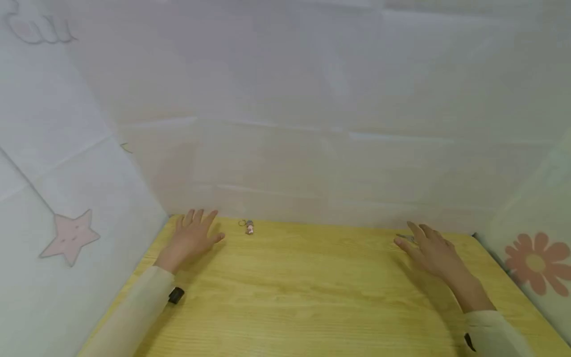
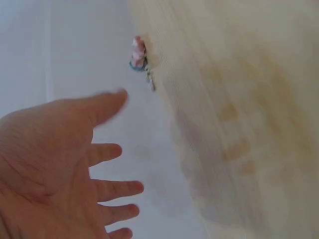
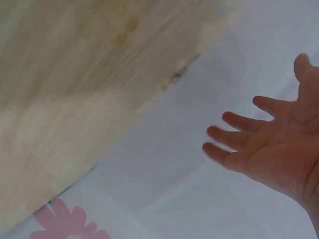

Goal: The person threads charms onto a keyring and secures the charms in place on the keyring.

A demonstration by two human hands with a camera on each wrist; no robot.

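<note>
My left hand (image 1: 196, 232) hovers flat over the far left corner of a yellow wooden table (image 1: 312, 292), fingers straight and spread, holding nothing. Just right of it, by the back edge, lies a small pink and grey keychain figure (image 1: 249, 226) with a ring. The left wrist view shows the same figure (image 2: 138, 52) beyond the open left hand (image 2: 79, 164). My right hand (image 1: 428, 248) is spread open at the far right, near a small grey object (image 1: 403, 237) at the table's back edge. In the right wrist view the right hand (image 3: 264, 142) is empty, apart from that object (image 3: 177, 75).
White cloth walls enclose the table at the back and both sides. The left wall carries a pink star (image 1: 71, 237), the right wall a pink flower (image 1: 537, 263). Each sleeve bears a small dark wrist device (image 1: 176, 295).
</note>
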